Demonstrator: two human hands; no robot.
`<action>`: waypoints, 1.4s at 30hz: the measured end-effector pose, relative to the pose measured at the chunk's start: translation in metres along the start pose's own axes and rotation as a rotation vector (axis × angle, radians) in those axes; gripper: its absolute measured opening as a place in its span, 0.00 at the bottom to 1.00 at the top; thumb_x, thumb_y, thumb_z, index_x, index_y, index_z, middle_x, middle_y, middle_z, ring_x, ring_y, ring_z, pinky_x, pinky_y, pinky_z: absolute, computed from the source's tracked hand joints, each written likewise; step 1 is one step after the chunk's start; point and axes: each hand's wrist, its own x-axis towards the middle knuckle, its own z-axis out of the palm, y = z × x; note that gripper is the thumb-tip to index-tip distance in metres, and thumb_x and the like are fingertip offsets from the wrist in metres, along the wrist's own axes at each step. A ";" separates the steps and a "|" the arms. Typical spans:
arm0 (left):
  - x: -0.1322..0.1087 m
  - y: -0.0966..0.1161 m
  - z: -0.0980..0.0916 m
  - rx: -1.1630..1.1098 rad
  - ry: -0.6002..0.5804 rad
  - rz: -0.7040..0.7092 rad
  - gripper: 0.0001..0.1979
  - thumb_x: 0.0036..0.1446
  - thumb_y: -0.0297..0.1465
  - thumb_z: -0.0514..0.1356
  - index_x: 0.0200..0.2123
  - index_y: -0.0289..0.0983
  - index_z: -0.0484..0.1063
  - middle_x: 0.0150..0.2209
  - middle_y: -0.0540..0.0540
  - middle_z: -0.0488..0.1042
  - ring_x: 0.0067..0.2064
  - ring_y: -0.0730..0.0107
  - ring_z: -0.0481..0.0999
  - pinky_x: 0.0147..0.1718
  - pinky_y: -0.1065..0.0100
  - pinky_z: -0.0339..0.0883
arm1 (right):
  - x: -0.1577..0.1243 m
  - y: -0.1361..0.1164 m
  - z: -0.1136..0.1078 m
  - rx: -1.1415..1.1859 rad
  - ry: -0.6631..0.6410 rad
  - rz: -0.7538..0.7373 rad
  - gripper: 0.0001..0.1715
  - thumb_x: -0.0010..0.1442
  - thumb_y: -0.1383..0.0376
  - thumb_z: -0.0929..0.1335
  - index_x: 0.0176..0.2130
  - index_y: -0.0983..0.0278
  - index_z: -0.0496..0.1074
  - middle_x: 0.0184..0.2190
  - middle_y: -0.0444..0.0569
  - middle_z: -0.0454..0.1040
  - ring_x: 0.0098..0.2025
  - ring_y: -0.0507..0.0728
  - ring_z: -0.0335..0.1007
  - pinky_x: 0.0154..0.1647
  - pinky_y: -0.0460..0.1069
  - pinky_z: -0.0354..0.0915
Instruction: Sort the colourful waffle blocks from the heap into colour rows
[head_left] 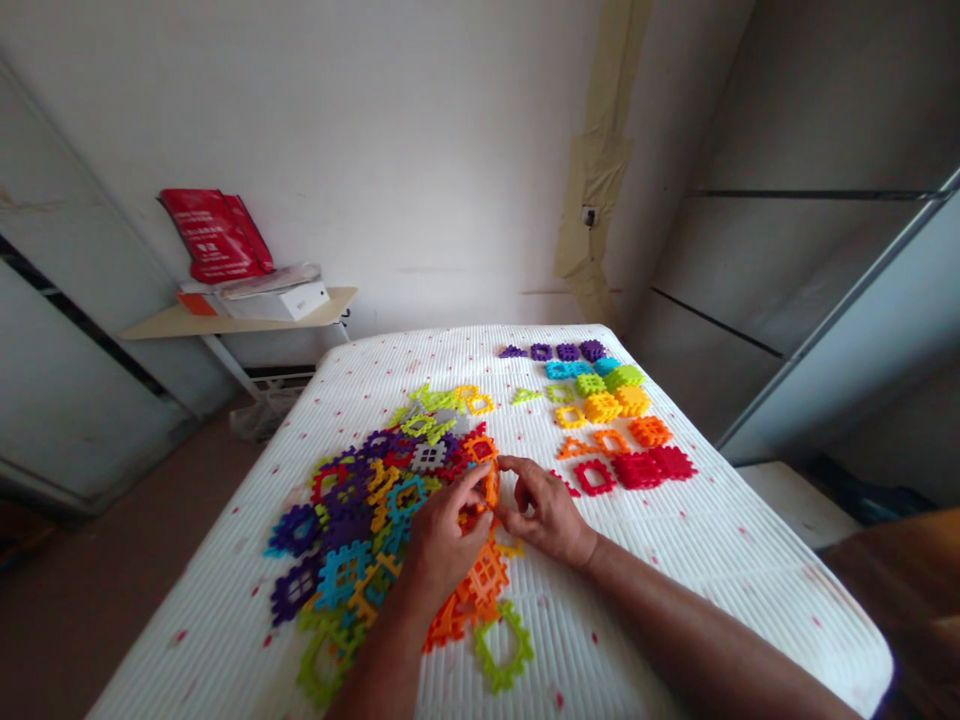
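Note:
Over the right edge of a mixed pile of plastic building tiles point(349, 520), my left hand point(448, 525) and my right hand point(546, 508) meet. Between their fingertips is an orange interlocking tile point(492, 486), seen nearly edge-on and gripped from both sides. My fingers partly cover it. Just below my hands lie more orange tiles point(486, 575), one with a window pattern. A green frame tile point(502, 648) rests on the cloth nearer to me. Stacked red tiles point(652, 467) stand to the right of my right hand.
Rows sorted by colour line the right side: orange point(649, 431), yellow point(602, 407), green point(624, 377), blue point(568, 370) and purple point(568, 352) tiles. A white quilted cloth point(660, 620) covers the table. Behind left, a small side table point(341, 300) carries a red bag point(214, 235) and a white box point(289, 300).

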 end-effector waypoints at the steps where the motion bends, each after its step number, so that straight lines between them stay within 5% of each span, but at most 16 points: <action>1: 0.001 0.000 0.000 0.005 0.003 0.004 0.26 0.48 0.24 0.55 0.53 0.42 0.64 0.31 0.49 0.75 0.34 0.71 0.74 0.37 0.68 0.68 | 0.000 0.000 0.000 -0.006 0.003 -0.002 0.30 0.51 0.65 0.65 0.54 0.62 0.57 0.37 0.48 0.70 0.22 0.46 0.62 0.23 0.43 0.61; 7: 0.005 -0.002 -0.002 0.140 0.248 0.000 0.21 0.51 0.27 0.54 0.49 0.41 0.68 0.36 0.47 0.77 0.37 0.67 0.75 0.41 0.64 0.68 | 0.002 -0.002 -0.008 -0.083 -0.019 -0.070 0.30 0.53 0.65 0.65 0.55 0.60 0.56 0.48 0.54 0.66 0.30 0.50 0.67 0.29 0.45 0.66; 16: 0.007 -0.008 -0.004 0.217 0.457 0.061 0.15 0.52 0.25 0.52 0.43 0.37 0.71 0.44 0.41 0.72 0.48 0.61 0.69 0.49 0.57 0.62 | 0.003 0.000 -0.010 -0.135 -0.056 -0.108 0.27 0.55 0.63 0.64 0.54 0.61 0.58 0.50 0.55 0.66 0.34 0.52 0.69 0.31 0.46 0.68; 27: 0.001 -0.001 0.001 0.040 0.240 0.018 0.16 0.54 0.33 0.55 0.46 0.39 0.69 0.31 0.48 0.75 0.32 0.70 0.74 0.35 0.68 0.68 | 0.000 -0.004 -0.007 -0.243 -0.068 -0.226 0.32 0.55 0.65 0.64 0.57 0.64 0.54 0.51 0.58 0.66 0.51 0.57 0.65 0.41 0.50 0.67; 42: 0.000 0.002 -0.002 -0.158 0.249 -0.061 0.20 0.53 0.32 0.56 0.51 0.37 0.64 0.24 0.53 0.72 0.23 0.77 0.66 0.25 0.74 0.63 | 0.005 -0.019 -0.008 -0.297 -0.053 -0.154 0.31 0.56 0.56 0.65 0.56 0.64 0.59 0.51 0.57 0.66 0.49 0.61 0.62 0.47 0.55 0.64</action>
